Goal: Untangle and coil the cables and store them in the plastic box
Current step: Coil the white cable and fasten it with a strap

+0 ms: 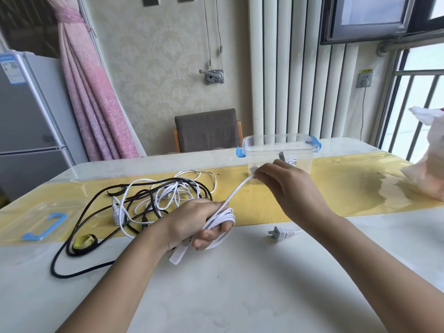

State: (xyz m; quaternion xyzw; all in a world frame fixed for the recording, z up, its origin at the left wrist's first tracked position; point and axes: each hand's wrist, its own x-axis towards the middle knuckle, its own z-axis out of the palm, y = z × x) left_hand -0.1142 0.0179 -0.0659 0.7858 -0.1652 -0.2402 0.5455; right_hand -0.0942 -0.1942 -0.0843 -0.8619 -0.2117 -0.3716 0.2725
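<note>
My left hand (192, 222) grips a coil of white cable (223, 218) wound round its fingers, just above the table's middle. A taut strand (236, 191) of that cable runs up and right to my right hand (286, 186), which pinches it. The cable's white plug (280, 234) lies on the table under my right wrist. A tangle of black and white cables (153, 198) lies to the left on the yellow runner. The clear plastic box (278, 150) with blue latches stands behind my right hand, with a small white coil inside.
The box's clear lid (40, 227) with a blue handle lies at the far left on the yellow runner (348, 188). A black cable with a yellow strap (83, 241) loops near it. A white plastic bag (427, 169) sits at the right edge. A chair (207, 131) stands behind the table.
</note>
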